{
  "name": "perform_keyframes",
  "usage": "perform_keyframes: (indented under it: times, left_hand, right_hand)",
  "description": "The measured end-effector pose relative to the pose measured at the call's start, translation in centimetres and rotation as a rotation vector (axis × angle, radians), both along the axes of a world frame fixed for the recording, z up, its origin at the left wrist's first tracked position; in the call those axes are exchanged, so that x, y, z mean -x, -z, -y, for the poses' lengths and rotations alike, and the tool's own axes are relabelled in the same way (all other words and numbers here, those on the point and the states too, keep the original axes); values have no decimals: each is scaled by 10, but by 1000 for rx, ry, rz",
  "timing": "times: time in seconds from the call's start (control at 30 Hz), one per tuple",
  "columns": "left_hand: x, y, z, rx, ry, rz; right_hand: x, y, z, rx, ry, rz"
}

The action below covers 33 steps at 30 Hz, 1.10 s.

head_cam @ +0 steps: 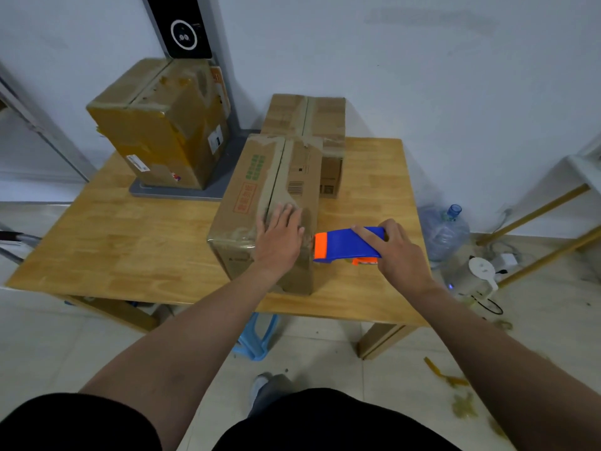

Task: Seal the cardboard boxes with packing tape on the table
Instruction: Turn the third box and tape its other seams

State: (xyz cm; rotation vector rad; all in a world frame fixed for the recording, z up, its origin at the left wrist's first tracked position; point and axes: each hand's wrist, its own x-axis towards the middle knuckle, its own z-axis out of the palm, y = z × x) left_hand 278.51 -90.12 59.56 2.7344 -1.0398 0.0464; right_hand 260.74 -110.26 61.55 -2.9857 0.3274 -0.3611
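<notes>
- The right hand (400, 249) is clamped round the blue-and-orange tape dispenser (344, 244), whose orange nose sits at the right top edge of the near box (260, 190). Press it down firmly and draw it straight.
- The left hand (281, 234) lies flat on that box, fingers straight, mid-counter (130, 242). It should hold the flaps closed beside the seam.
- The rear box (325, 118) and the far-left box (162, 125) stand beyond.

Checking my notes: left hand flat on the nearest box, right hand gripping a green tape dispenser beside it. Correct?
No: the head view shows the tape dispenser is blue and orange, not green. Otherwise right: left hand flat on the nearest box, right hand gripping the dispenser beside it.
</notes>
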Motion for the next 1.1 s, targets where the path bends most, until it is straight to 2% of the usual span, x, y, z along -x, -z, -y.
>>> perform_keyframes:
  times: [0.23,0.37,0.6,0.9,1.0,1.1]
  left_hand:
    - [8,5,31,-6,-37,10]
    - [5,5,26,-32,-6,26]
    - [3,5,22,-18,17,-14]
    - [4,2,23,-6,20,-68]
    - [4,2,23,-17,29,-64]
    - [3,2,24,-24,27,-72]
  right_hand:
    - [9,9,12,-31,-66,-38]
    - [14,15,26,-105,40,-17]
    - [20,17,32,-62,-5,24]
    - [31,30,45,-57,76,67]
    - [25,26,38,-22,66,31]
    - [8,21,22,37,102,-101]
